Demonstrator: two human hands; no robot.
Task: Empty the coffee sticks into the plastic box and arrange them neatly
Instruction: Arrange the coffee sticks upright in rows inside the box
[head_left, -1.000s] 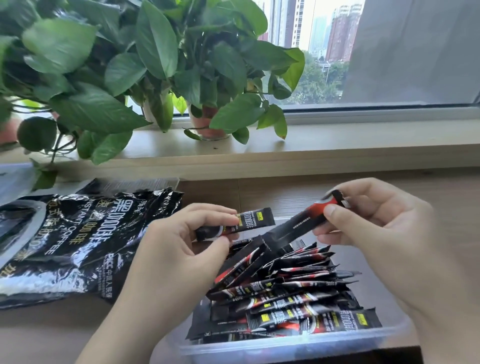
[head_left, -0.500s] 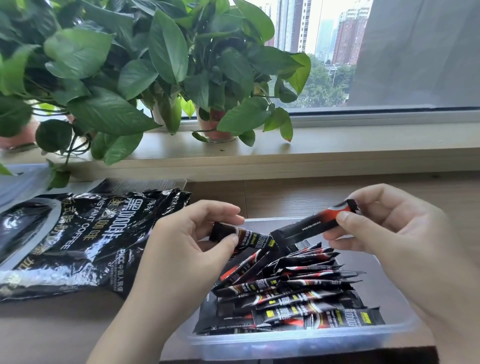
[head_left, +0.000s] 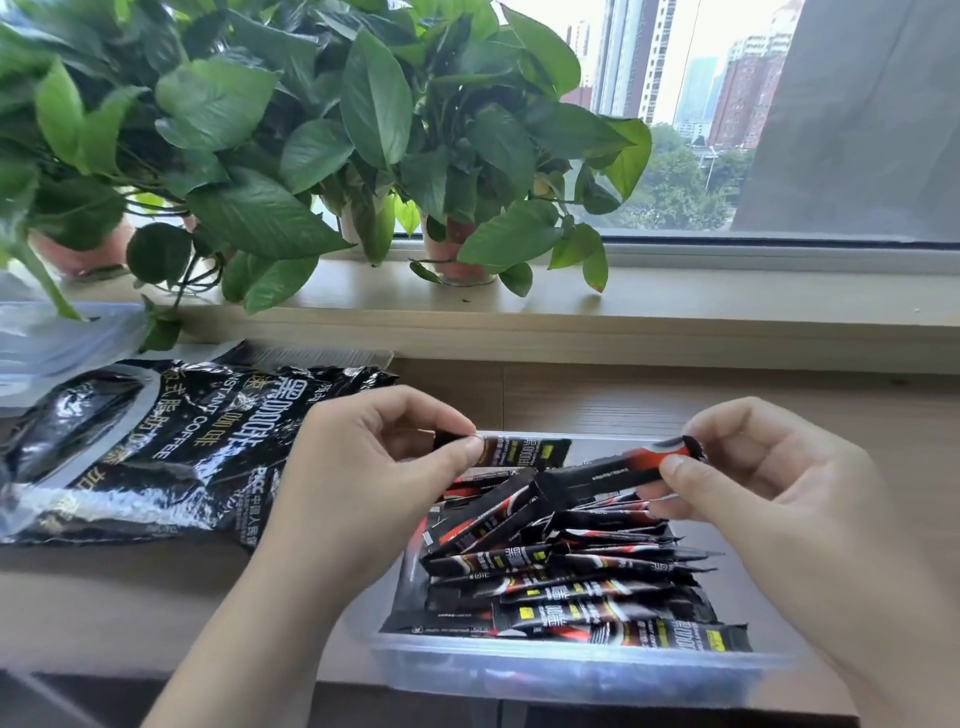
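Note:
A clear plastic box (head_left: 571, 667) sits on the wooden desk in front of me, holding several black, red and yellow coffee sticks (head_left: 566, 587) lying mostly in a row, with a few tilted at the far left. My left hand (head_left: 363, 478) pinches one black coffee stick (head_left: 524, 451) level over the box's far edge. My right hand (head_left: 769, 499) grips the red end of another stick (head_left: 613, 470), which slants down-left into the pile. The black instant coffee bag (head_left: 156, 441) lies flat to the left of the box.
Potted leafy plants (head_left: 311, 130) stand on the window sill (head_left: 675, 306) behind the desk, with leaves hanging toward the bag. Clear plastic wrap (head_left: 47, 343) lies at the far left. The desk's front edge runs just under the box.
My left hand has lowered its stick from above the box to the far rim. The right hand's stick has tipped flatter over the pile. The view has shifted slightly.

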